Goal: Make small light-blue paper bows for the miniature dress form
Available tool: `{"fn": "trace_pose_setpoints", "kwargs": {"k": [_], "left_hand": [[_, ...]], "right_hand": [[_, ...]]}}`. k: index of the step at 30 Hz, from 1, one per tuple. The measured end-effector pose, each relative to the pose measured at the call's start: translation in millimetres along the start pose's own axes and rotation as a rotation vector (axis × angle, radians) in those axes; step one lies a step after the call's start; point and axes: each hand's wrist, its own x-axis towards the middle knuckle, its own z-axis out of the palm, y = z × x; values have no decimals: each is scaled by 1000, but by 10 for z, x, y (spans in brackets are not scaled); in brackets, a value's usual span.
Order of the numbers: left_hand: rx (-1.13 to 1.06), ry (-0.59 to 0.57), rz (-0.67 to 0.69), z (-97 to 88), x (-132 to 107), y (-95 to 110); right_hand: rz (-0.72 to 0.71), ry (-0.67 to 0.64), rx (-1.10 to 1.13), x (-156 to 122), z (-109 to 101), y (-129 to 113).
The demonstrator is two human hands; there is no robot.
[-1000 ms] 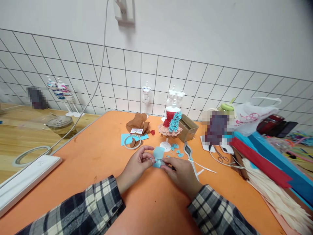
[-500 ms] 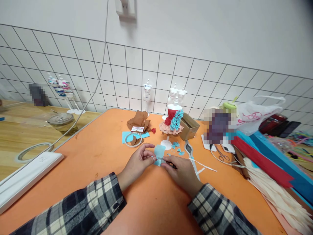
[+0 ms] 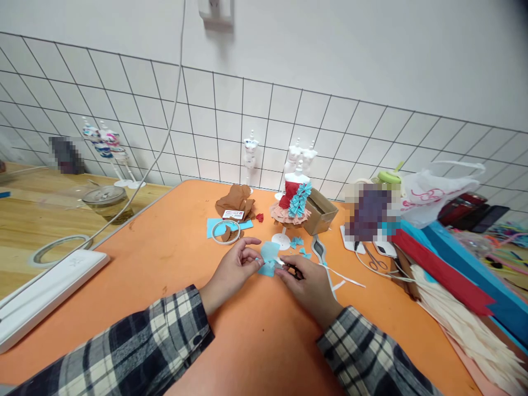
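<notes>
Between finger and thumb, my left hand pinches a light blue piece of crepe paper, held just over the table. At its right edge, my right hand is closed on a small black-handled tool. A pale bit shows at the fingertips; the fingers hide the tool's kind. Just beyond the hands stands a mini dress form in a red bodice with blue ruffles and a pink frilled skirt. Blue paper bows lie near its white base.
Brown crepe paper, a small box and a tape roll lie left of the dress form. A cardboard box stands behind it. Scissors, cables and crepe paper rolls crowd the right. A white power strip lies left.
The blue paper has shifted slightly and its lower part is spread wider. My right hand has turned a little, showing more of the black-handled tool. The camera view moved slightly.
</notes>
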Motion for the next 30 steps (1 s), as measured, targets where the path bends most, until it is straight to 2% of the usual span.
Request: {"fn": "trace_pose_setpoints", "kwargs": {"k": [3, 5, 9, 11, 14, 17, 22, 25, 30], "left_hand": [[17, 44, -3, -21, 17, 5], [31, 80, 1, -39, 28, 19], [17, 105, -38, -59, 32, 60], [-13, 97, -86, -57, 25, 80], [-31, 90, -111, -49, 14, 96], [-7, 78, -79, -42, 13, 81], [45, 25, -8, -6, 17, -13], [33, -39, -10, 37, 2, -58], [18, -93, -50, 66, -30, -43]], "right_hand": [[121, 65, -13, 43, -72, 141], [172, 30, -78, 77, -135, 269], [188, -278, -305, 102, -204, 437], [173, -346, -380, 93, -200, 440], [133, -331, -442, 75, -182, 388], [62, -275, -482, 79, -181, 316], [-75, -109, -274, 100, -152, 102], [-179, -121, -196, 73, -72, -26], [-238, -131, -194, 35, -14, -77]]}}
